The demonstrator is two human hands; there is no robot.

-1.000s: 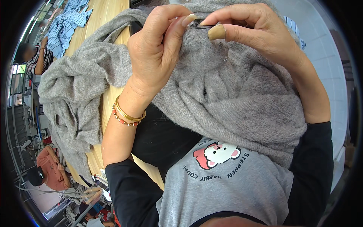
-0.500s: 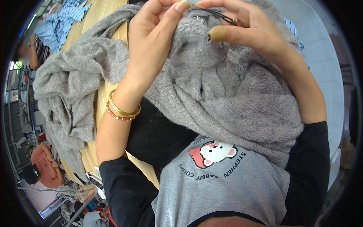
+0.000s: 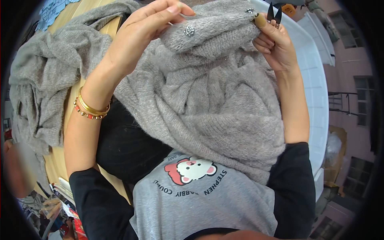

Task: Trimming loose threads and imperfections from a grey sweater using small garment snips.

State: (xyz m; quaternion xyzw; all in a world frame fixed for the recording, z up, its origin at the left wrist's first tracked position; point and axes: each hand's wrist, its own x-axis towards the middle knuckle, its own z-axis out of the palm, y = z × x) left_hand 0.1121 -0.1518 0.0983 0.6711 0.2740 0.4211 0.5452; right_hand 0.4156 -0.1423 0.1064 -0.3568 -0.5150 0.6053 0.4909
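"My right hand [image 3: 278,46] and black snips [image 3: 270,15] have drawn away from my left hand [image 3: 146,30], well right of the sparkly button [image 3: 189,30]. Fingers?"

"Right ones clamp the grey knit [image 3: 218,29]; left ones, nearer, lie just up-left of the button, grip I can't tell. The knit's fold runs rightward from it."

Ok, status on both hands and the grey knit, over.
Left hand at the grey knit, by a sparkly button. Right hand holding black snips and the knit's right end. Possible hindrance: the snips' parted blades, close beside the knit.
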